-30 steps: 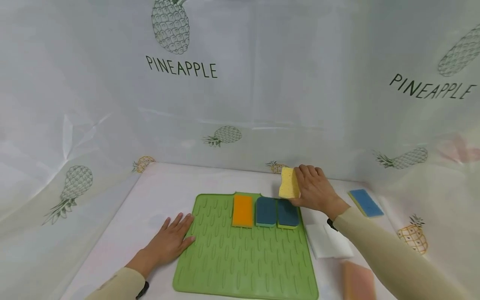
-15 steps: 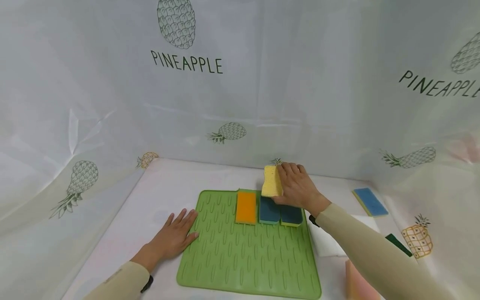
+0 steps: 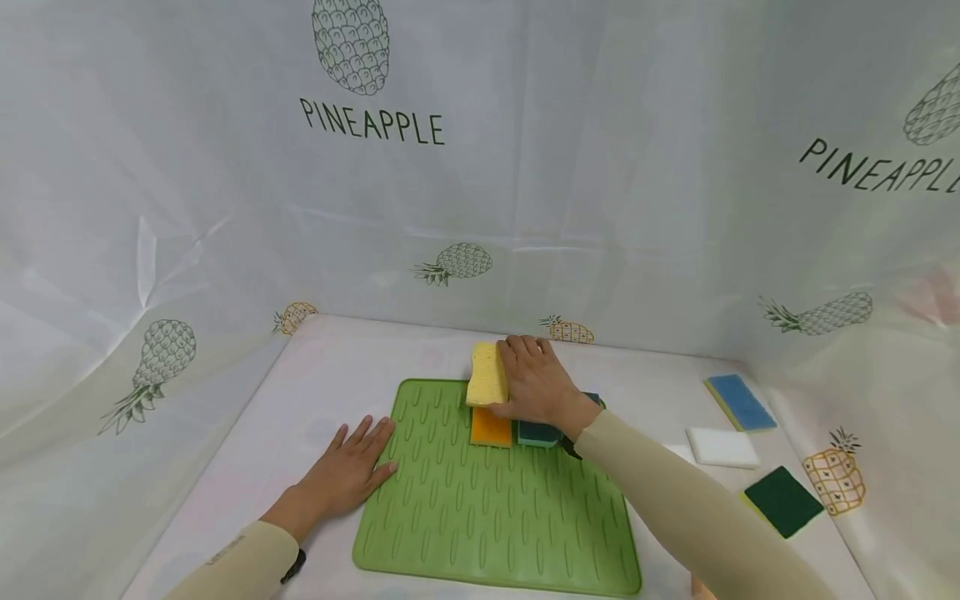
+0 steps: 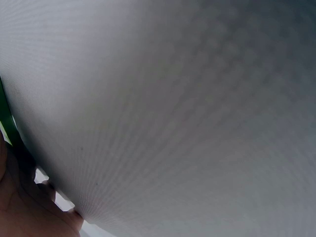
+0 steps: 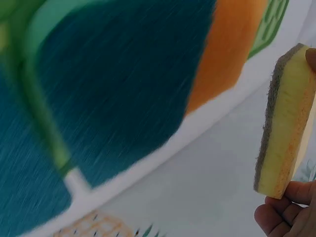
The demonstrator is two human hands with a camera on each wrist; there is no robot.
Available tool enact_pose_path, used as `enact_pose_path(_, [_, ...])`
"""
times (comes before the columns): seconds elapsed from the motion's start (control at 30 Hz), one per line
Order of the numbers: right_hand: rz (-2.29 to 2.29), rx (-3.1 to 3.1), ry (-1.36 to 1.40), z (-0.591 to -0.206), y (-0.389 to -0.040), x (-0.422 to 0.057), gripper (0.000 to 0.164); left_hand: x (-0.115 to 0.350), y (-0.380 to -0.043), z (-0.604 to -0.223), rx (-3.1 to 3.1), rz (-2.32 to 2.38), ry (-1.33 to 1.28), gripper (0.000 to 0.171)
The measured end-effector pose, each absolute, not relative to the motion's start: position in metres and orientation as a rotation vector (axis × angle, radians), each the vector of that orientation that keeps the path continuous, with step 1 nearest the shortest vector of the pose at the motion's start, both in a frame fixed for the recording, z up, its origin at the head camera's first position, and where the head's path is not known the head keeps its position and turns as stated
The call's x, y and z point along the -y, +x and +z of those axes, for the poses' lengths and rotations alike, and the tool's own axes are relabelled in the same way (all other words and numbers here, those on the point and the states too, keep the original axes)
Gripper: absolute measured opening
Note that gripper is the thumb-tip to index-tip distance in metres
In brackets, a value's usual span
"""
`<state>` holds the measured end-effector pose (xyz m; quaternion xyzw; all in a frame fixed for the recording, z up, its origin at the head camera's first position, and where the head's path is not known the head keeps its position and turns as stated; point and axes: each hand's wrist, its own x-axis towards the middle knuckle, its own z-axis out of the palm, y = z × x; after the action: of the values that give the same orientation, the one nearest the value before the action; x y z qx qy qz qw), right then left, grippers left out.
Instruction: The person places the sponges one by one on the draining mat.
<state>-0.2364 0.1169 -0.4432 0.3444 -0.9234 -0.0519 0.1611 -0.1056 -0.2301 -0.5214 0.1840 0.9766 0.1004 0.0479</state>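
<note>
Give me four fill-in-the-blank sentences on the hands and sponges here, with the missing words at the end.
1. The ____ hand grips the pale yellow wavy-edged sponge.
2. The other hand rests at the ____ edge of the ribbed green mat.
3. In the head view, the yellow sponge partly hides a flat rectangular pad coloured ____.
4. The white rectangular block lies between a blue-topped sponge and a dark ____-topped sponge.

Missing words: right; left; orange; green.
</note>
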Motion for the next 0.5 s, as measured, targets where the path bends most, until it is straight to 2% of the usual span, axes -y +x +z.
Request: enact_pose_path(0.5, [-0.074,2.742,1.078,-0.465,-0.222,-0.053,0.094,0.229,-0.106,-0.521,-2.973,0.263,0.535,0.072])
